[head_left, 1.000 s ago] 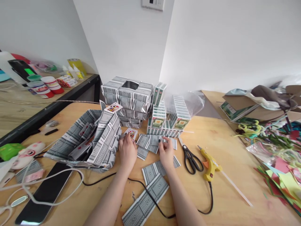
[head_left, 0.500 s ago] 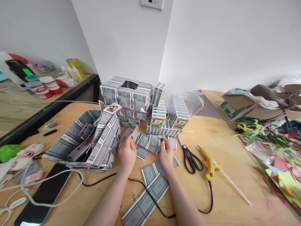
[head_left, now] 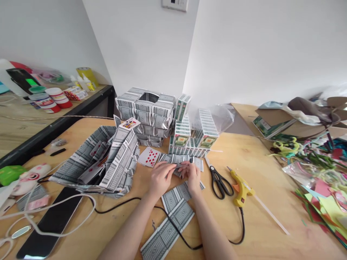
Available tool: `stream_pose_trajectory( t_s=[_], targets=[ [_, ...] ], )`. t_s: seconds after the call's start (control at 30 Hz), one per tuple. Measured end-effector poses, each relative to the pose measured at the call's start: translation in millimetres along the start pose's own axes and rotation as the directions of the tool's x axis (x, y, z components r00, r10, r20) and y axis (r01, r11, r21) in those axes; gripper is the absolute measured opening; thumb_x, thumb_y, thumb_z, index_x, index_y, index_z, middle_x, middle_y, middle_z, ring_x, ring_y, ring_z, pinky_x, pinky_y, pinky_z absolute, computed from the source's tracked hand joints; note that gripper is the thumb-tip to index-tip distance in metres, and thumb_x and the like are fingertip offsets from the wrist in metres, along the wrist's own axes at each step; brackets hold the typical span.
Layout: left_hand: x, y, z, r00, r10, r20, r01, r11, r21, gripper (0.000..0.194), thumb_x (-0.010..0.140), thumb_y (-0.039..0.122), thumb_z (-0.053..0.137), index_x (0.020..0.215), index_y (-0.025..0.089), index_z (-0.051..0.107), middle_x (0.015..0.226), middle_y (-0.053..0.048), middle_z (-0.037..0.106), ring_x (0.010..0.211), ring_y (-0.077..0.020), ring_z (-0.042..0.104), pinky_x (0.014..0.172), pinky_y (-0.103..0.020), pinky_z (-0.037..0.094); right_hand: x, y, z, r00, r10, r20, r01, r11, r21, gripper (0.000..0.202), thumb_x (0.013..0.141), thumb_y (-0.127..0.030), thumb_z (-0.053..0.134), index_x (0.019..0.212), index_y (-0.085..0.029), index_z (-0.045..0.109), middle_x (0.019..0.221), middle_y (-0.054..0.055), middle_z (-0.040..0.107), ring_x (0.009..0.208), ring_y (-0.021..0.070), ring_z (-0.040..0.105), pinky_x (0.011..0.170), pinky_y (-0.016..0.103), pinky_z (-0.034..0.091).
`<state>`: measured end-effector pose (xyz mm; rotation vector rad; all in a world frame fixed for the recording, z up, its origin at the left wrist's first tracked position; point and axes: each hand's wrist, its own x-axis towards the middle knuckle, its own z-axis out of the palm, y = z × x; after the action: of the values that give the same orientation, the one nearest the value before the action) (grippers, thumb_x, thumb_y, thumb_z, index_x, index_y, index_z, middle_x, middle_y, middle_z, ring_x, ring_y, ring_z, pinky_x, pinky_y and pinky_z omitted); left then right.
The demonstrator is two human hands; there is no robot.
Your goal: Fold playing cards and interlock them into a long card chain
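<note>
My left hand [head_left: 160, 180] and my right hand [head_left: 193, 176] are close together over the middle of the table. Between their fingertips they pinch a playing card [head_left: 178, 166], seen almost edge-on and largely hidden by the fingers. Under and behind them lie several grey-backed cards [head_left: 195, 162]. A ten of diamonds [head_left: 149, 156] rests face up just beyond my left hand. Nearer to me, flat joined card strips [head_left: 168, 229] lie below the wrists, with a black cord running across them.
Left stands an open box made of folded cards [head_left: 121, 159]; behind it is a stacked card structure [head_left: 148, 112]. Boxed card decks [head_left: 207, 139] are at the back. Scissors [head_left: 220, 182], a yellow glue gun [head_left: 242, 189], a phone [head_left: 50, 224] and coloured paper scraps [head_left: 325, 202] lie around.
My left hand has moved right, away from the ten of diamonds, which now shows fully. It has met my right hand, and both now pinch a card between them.
</note>
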<state>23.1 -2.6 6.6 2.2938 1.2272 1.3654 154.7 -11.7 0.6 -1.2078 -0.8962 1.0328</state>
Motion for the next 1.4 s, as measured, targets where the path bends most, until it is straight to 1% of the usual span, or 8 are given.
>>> stream_pose_trajectory(
  t_s=[0.1,0.2,0.3,0.43,0.53,0.73,1.03,1.4],
  targets=[
    [2,-6,-2.0,0.998,-0.063,0.003,0.063,0.997,0.039,0.022,0.081,0.017,0.045,0.097,0.022,0.058,0.095,-0.003,0.066,0.094,-0.0162,0.058,0.090,-0.036,0.044,3,1,0,1.000,-0.013,-0.028,0.012,0.999,-0.048,0.033,0.076,-0.047,0.048,0.069,-0.015,0.054,0.046,-0.003,0.049,0.037,0.0088,0.041,0.037,0.021,0.034],
    [4,-15,-4.5,0.985,-0.157,-0.079,0.164,0.982,0.097,0.027,0.080,0.015,0.044,0.105,0.020,0.054,0.108,-0.007,0.060,0.109,-0.0186,0.050,0.094,-0.038,0.041,5,4,2,0.998,-0.020,-0.054,0.016,0.997,-0.077,0.026,0.072,-0.042,0.056,0.070,-0.016,0.053,0.045,-0.006,0.044,0.037,0.0077,0.038,0.036,0.020,0.031],
    [3,-24,-4.1,0.958,-0.237,-0.163,0.263,0.952,0.160,0.037,0.078,0.010,0.041,0.113,0.016,0.047,0.117,-0.011,0.053,0.118,-0.0211,0.041,0.097,-0.041,0.037,7,8,2,0.998,-0.036,-0.061,0.033,0.998,-0.048,0.027,0.072,-0.040,0.056,0.085,-0.017,0.053,0.046,-0.008,0.040,0.037,0.0076,0.036,0.036,0.020,0.030],
    [-2,-35,1.0,0.941,-0.309,-0.140,0.336,0.902,0.272,0.047,0.076,0.013,0.045,0.122,0.009,0.037,0.124,-0.017,0.045,0.122,-0.0273,0.034,0.097,-0.047,0.034,6,9,1,0.995,-0.054,-0.087,0.053,0.998,-0.020,0.043,0.073,-0.038,0.056,0.110,-0.018,0.046,0.048,-0.009,0.037,0.038,0.0083,0.036,0.037,0.020,0.031],
    [-4,-39,2.9,0.939,-0.329,-0.104,0.344,0.868,0.357,0.047,0.077,0.015,0.045,0.122,0.005,0.035,0.123,-0.021,0.045,0.120,-0.0292,0.036,0.096,-0.047,0.035,5,8,1,0.993,-0.049,-0.103,0.048,0.999,-0.012,0.048,0.073,-0.038,0.056,0.114,-0.017,0.044,0.049,-0.008,0.037,0.039,0.0081,0.036,0.038,0.020,0.032],
    [-2,-42,-5.9,0.940,-0.330,-0.087,0.334,0.836,0.435,0.042,0.075,0.011,0.044,0.116,0.006,0.041,0.116,-0.020,0.051,0.114,-0.0279,0.043,0.091,-0.044,0.040,6,10,0,0.992,-0.033,-0.120,0.035,0.999,0.015,0.039,0.071,-0.040,0.057,0.102,-0.018,0.048,0.048,-0.008,0.039,0.037,0.0075,0.036,0.036,0.020,0.029],
    [2,-43,-10.0,0.930,-0.356,-0.091,0.359,0.826,0.435,0.032,0.079,0.015,0.039,0.109,0.006,0.050,0.107,-0.018,0.057,0.103,-0.0258,0.052,0.085,-0.037,0.044,4,6,1,0.995,-0.020,-0.099,0.021,1.000,0.011,0.041,0.070,-0.041,0.058,0.102,-0.017,0.049,0.047,-0.009,0.038,0.037,0.0073,0.036,0.036,0.019,0.029],
    [1,-38,-16.7,0.880,-0.444,-0.172,0.475,0.801,0.364,0.030,0.082,0.019,0.040,0.104,0.015,0.060,0.085,-0.011,0.067,0.071,-0.0208,0.063,0.060,-0.029,0.045,4,11,4,0.998,0.012,-0.055,-0.011,1.000,0.019,0.029,0.069,-0.044,0.059,0.074,-0.019,0.045,0.047,-0.008,0.043,0.033,0.0056,0.036,0.032,0.018,0.028]
  ],
)
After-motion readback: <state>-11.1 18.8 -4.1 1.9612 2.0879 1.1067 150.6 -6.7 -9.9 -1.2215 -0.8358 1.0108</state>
